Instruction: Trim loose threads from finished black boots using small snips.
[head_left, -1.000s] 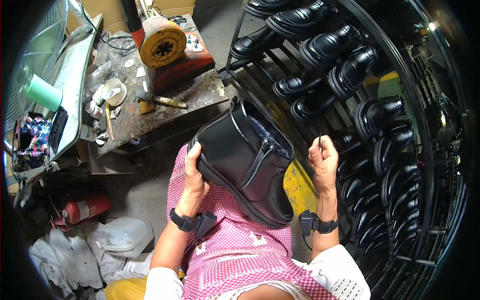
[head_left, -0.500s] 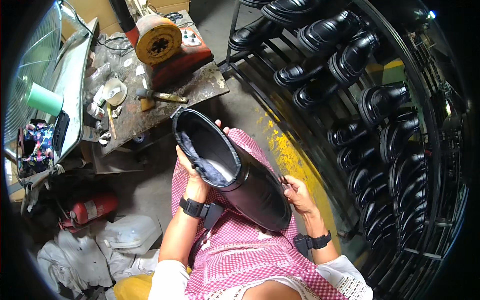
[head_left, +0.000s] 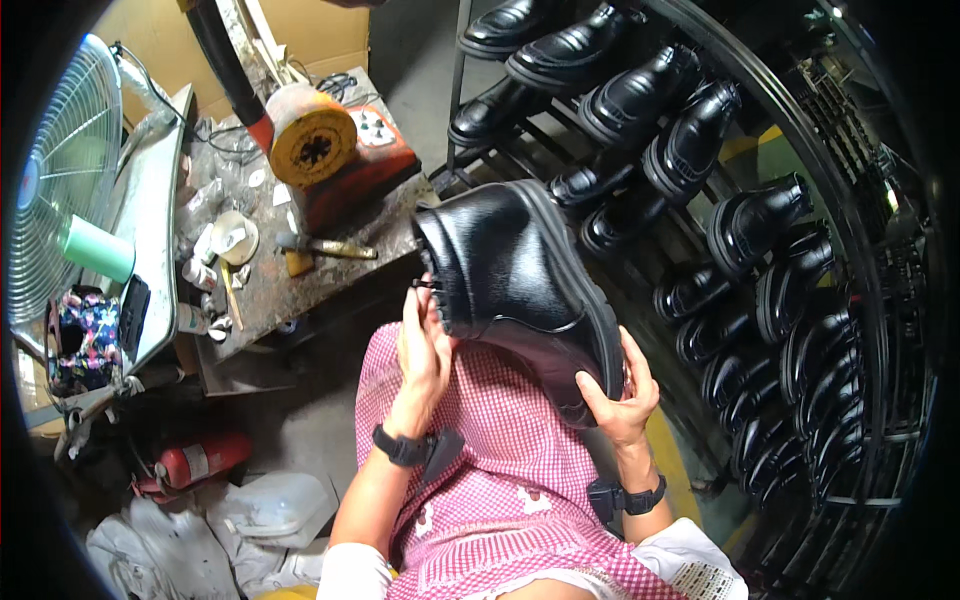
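From my remote seat: black boot at frame centre, right hand pinching its toe end, left hand at its collar, grip I can't tell, red extinguisher's label lower left, unreadable.

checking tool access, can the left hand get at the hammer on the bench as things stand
Probably not while the left hand is occupied at the boot; otherwise, nothing visible blocks the hammer.
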